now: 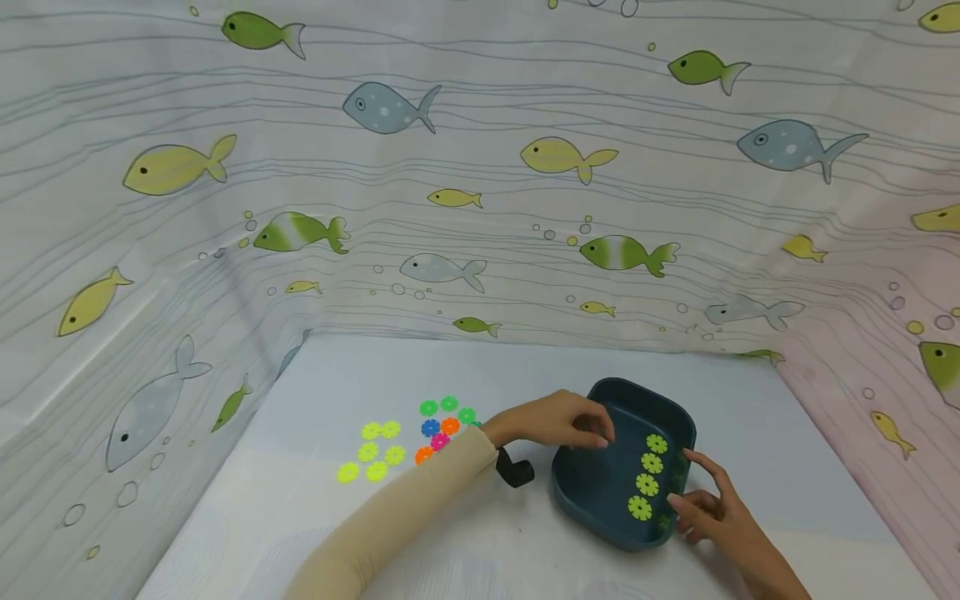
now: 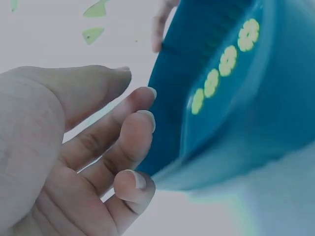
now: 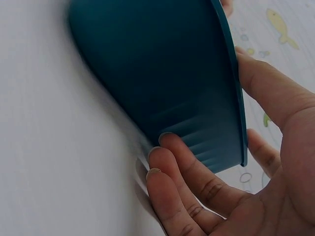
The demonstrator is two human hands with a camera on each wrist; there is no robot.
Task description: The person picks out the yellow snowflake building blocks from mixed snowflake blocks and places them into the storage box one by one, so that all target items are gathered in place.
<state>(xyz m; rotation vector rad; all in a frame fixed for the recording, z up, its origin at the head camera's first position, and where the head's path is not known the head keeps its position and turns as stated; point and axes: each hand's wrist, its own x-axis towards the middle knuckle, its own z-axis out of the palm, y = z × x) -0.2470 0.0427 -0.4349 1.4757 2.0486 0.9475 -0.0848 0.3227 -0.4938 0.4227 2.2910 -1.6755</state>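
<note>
A dark blue rounded tray (image 1: 600,492) sits on the table with several yellow-green notched discs (image 1: 647,484) lined up inside along its right side. My right hand (image 1: 708,512) grips the tray's right wall. In the right wrist view, its thumb lies at the rim and several fingertips (image 3: 170,140) touch the ribbed outer side. Over the tray's left part hovers my left hand (image 1: 566,419). Its fingers are loosely bent, and the left wrist view shows nothing between thumb (image 2: 98,88) and fingers, beside the tray wall (image 2: 172,98).
Left of the tray lie loose yellow discs (image 1: 368,452), with green (image 1: 448,403), blue (image 1: 430,427), orange (image 1: 450,426) and pink (image 1: 440,442) ones nearer the left forearm, which partly covers that group. A black object (image 1: 516,469) shows below the left wrist. Fish-print walls surround the white table (image 1: 525,550).
</note>
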